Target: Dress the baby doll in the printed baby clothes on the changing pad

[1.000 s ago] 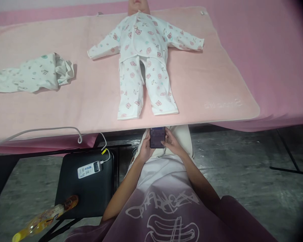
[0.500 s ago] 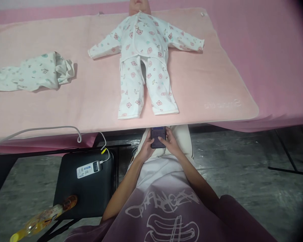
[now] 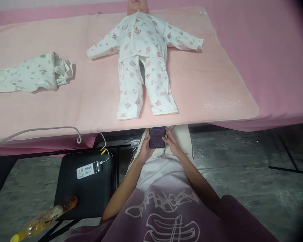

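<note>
A dark phone [image 3: 157, 138] is held upright over my lap, just below the table's front edge. My left hand [image 3: 145, 148] is closed round its left side. On its right side, my right hand [image 3: 172, 142] grips the edge, with the thumb by the screen. Beyond them a doll [image 3: 142, 40] in a white printed top and trousers lies on its back on the pink mat [image 3: 197, 84], arms spread; the top of its head is out of view. Further left on the mat lies a crumpled white printed garment [image 3: 35, 73].
A black stool [image 3: 91, 198] at the lower left bears a white power bank [image 3: 87, 170] with a cable plugged in. A bottle with a yellow cap [image 3: 40, 220] stands at its front left. A grey cable [image 3: 47, 128] crosses the mat's front edge. Thin dark metal legs show at right.
Both thumbs have drawn back from the middle of the phone's screen towards its sides. The rest of the scene has shifted only slightly with the camera.
</note>
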A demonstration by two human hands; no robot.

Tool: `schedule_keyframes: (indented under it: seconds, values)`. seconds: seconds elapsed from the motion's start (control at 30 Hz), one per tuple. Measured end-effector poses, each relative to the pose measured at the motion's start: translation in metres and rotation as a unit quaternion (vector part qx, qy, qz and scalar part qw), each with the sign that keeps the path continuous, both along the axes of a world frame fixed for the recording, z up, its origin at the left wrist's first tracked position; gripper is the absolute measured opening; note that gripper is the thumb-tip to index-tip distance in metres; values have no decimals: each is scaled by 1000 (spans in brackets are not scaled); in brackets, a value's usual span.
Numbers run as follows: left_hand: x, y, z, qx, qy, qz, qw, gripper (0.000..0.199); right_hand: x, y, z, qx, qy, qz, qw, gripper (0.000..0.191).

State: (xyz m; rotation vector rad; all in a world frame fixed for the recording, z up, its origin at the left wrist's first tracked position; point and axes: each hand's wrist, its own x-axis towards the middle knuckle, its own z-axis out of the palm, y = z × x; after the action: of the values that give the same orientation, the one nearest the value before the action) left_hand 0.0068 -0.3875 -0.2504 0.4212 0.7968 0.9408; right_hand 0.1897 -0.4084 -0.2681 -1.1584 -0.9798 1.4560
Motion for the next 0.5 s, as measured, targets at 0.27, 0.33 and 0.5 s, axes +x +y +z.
schedule_keyframes:
  seconds: [0.27,0.33,0.5]
  values:
    - [5,2,-3,9,35,17,999,86,-1,-1,3,10,-2,-1,1000,84]
    - [4,1,-2,9,31,12,999,85,-1,0,4,8,-5,-1,1000,86]
    - [-1,-1,1,21,12,-18,1000,87,-1,1,3,5,7,0,1000,89]
